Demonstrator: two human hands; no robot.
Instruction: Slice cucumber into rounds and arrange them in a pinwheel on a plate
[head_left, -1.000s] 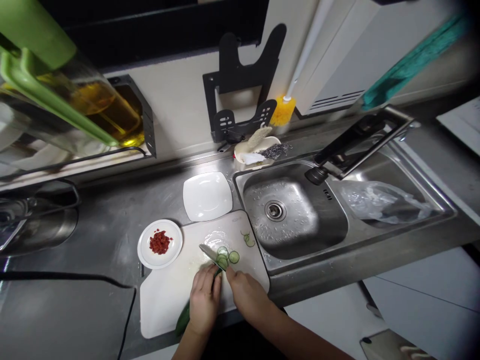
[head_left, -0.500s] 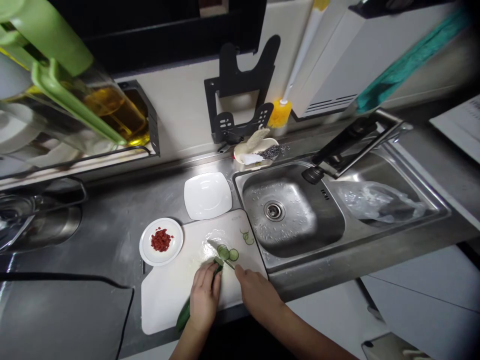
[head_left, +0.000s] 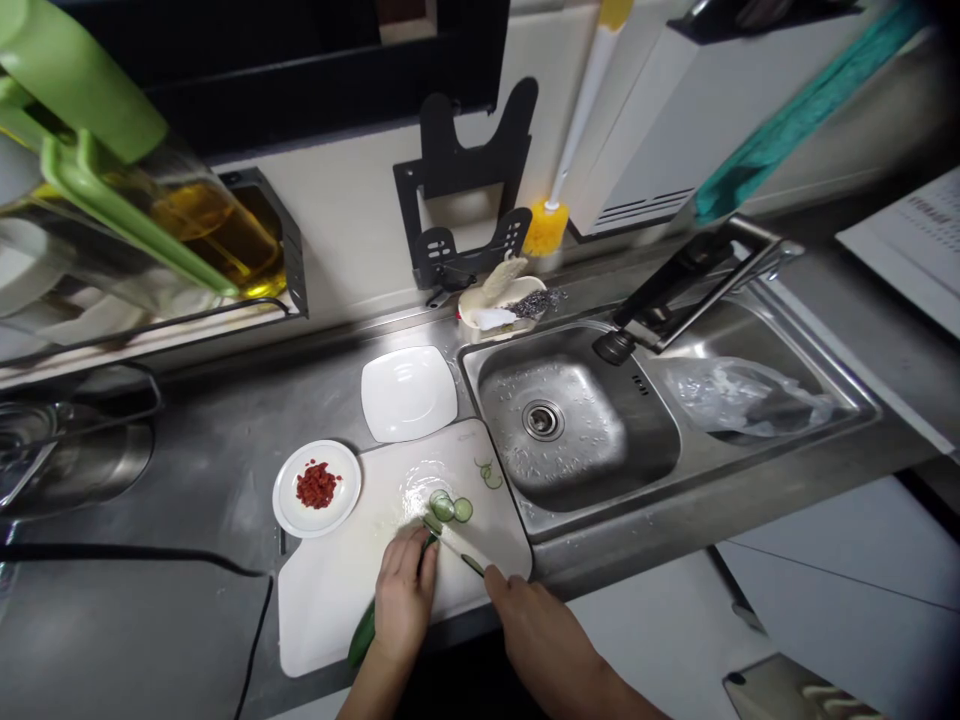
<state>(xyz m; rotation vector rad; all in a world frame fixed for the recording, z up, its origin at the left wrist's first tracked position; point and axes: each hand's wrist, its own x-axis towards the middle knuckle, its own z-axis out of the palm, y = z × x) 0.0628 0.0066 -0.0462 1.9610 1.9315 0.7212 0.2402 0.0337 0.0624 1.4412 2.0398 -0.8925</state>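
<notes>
My left hand (head_left: 403,590) is wrapped over a green cucumber (head_left: 362,636) and holds it down on the white cutting board (head_left: 322,610). The cucumber's cut end shows just beyond my fingertips. In my right hand (head_left: 536,625) is a knife (head_left: 459,552) with a dark handle, its blade reaching left to the cut end. Several round cucumber slices (head_left: 463,510) lie just past the blade. Thin curved cucumber pieces (head_left: 490,474) rest near the board's right edge.
Left of the board stands a white plate (head_left: 285,498) of chopped red bits (head_left: 318,485). A square white dish (head_left: 409,394) sits behind the board. At right are the steel sink (head_left: 577,440), its faucet (head_left: 705,290) and a clear plastic bag (head_left: 742,395).
My right hand and the knife have moved back toward me and slightly right. My left hand still holds the cucumber. The whole view has shifted a little.
</notes>
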